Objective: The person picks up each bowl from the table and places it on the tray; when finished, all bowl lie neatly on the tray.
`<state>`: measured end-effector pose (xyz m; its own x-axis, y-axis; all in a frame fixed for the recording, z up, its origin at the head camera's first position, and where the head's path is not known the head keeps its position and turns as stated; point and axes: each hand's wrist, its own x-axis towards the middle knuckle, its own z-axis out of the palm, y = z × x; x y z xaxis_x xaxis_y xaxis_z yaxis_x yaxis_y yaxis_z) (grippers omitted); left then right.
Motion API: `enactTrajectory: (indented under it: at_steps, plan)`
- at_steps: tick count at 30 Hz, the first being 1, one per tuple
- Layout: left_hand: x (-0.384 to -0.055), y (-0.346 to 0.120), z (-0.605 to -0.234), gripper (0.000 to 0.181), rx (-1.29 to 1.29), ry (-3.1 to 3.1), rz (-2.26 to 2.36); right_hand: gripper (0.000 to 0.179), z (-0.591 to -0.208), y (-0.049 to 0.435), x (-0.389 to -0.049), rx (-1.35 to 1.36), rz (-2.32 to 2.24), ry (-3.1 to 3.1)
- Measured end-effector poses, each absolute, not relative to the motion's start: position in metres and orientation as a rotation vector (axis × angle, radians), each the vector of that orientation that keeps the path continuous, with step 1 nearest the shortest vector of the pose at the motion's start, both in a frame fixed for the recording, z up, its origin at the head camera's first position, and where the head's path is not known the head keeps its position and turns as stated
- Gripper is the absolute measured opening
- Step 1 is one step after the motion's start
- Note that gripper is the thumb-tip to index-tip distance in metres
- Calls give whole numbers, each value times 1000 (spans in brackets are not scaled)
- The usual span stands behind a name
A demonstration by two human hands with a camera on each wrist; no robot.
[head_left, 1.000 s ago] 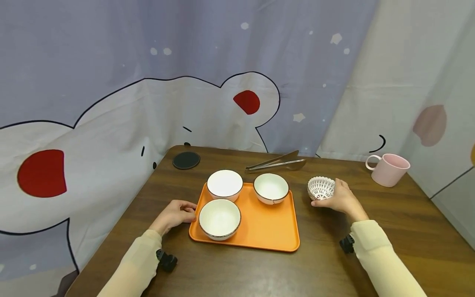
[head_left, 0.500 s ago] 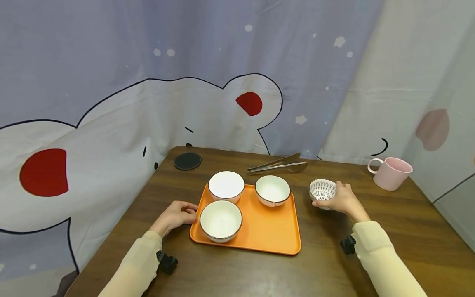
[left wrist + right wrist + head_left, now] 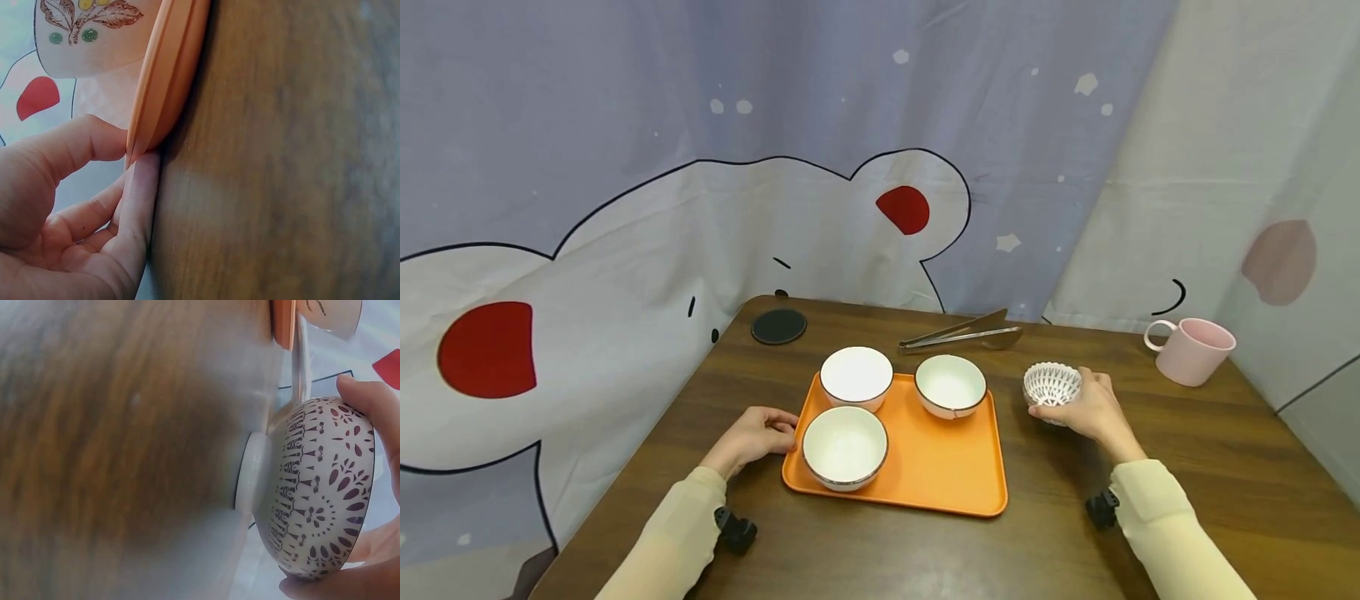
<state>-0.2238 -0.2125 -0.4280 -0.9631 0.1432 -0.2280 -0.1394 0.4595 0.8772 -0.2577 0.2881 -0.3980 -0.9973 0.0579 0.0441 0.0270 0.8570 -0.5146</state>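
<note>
My left hand (image 3: 754,437) pinches the left rim of an orange tray (image 3: 943,467); in the left wrist view the thumb lies on top of the tray's edge (image 3: 170,69) and fingers underneath. Three white bowls with dark rims are on the tray: one back left (image 3: 856,375), one front left (image 3: 846,448), one back right (image 3: 951,383). Right of the tray, my right hand (image 3: 1088,408) grips a small white patterned bowl (image 3: 1049,384) by its side. In the right wrist view, thumb and fingers span this upright bowl (image 3: 319,494). Whether its foot touches the table, I cannot tell.
Metal tongs (image 3: 958,335) lie behind the tray. A dark round coaster (image 3: 778,326) is at the back left. At the back right stands a pink mug (image 3: 1193,353). Behind the wooden table (image 3: 880,550) hangs a printed curtain (image 3: 820,83).
The head view has shifted slightly. My left hand stays at the tray's rim and my right hand keeps its grip on the patterned bowl, the right wrist turning very slightly.
</note>
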Motion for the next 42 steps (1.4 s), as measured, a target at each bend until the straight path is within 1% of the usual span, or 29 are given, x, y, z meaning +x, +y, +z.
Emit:
enactTrajectory:
  at_steps: [15,21,42]
  plan:
    - [-224,-212,-428,42,-38,2438,1509,125,-386,287,-245,-18,824,-2915]
    - [-224,-212,-427,43,2,2428,1521,125,-382,284,-239,1,825,-2902]
    - [-226,-214,-430,43,0,2412,1534,125,-368,259,-212,119,825,-2887]
